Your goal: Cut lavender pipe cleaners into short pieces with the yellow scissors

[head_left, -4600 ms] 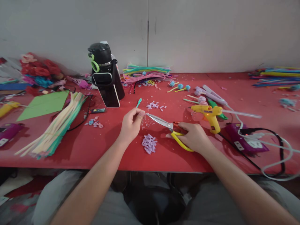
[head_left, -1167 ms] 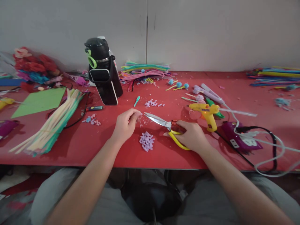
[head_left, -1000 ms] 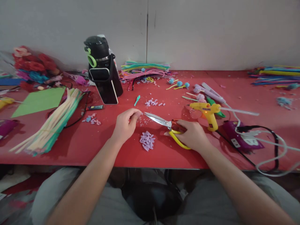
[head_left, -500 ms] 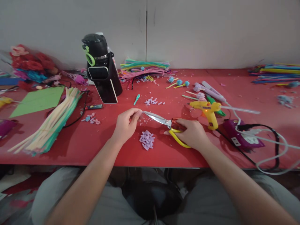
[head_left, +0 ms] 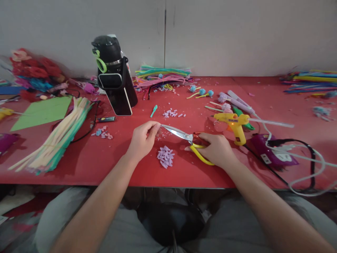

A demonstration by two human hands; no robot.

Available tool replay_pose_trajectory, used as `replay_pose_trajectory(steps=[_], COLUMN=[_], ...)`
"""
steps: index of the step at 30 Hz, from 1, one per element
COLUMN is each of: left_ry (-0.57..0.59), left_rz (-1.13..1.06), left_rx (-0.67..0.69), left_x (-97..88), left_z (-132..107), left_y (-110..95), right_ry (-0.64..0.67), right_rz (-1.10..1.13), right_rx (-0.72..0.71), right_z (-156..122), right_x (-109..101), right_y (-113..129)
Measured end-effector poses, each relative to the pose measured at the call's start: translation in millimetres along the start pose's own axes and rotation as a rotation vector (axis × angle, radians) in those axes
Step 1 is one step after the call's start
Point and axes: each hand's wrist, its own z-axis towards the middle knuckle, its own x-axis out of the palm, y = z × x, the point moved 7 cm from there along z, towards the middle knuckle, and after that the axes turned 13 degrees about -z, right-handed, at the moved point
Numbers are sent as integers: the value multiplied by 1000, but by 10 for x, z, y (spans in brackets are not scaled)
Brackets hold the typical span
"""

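My right hand [head_left: 217, 149] grips the yellow and red handles of a pair of scissors [head_left: 180, 133], whose blades look nearly closed and point left. At the blade tips, my left hand [head_left: 144, 137] pinches its thumb and fingertips together; whatever sits between them is too small to make out. Just below the blades lies a heap of short lilac pieces [head_left: 165, 157]. A looser scatter of lilac bits [head_left: 170, 113] lies beyond the hands, with a small teal piece [head_left: 154, 111] to its left.
A yellow glue gun [head_left: 233, 123] rests right of my hands, beside a purple power strip [head_left: 272, 151] with looped cables. Left stand a black bottle [head_left: 107, 52] with a phone [head_left: 119, 100] and a bundle of cream and green pipe cleaners [head_left: 58, 137]. Blue pompom stems [head_left: 202, 92] lie at the back.
Hardly anything differs: both hands and the scissors keep nearly the same position. The whole view has shifted very slightly.
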Motion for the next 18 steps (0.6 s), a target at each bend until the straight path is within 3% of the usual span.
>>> replay_pose_trajectory(steps=[18], left_ry=[-25], left_rz=[-18], left_rx=[-5], left_x=[-3], left_z=[1], left_y=[8], right_ry=[-1], right_rz=[-22], right_rx=[-20], right_z=[-12], right_x=[-29], right_y=[26])
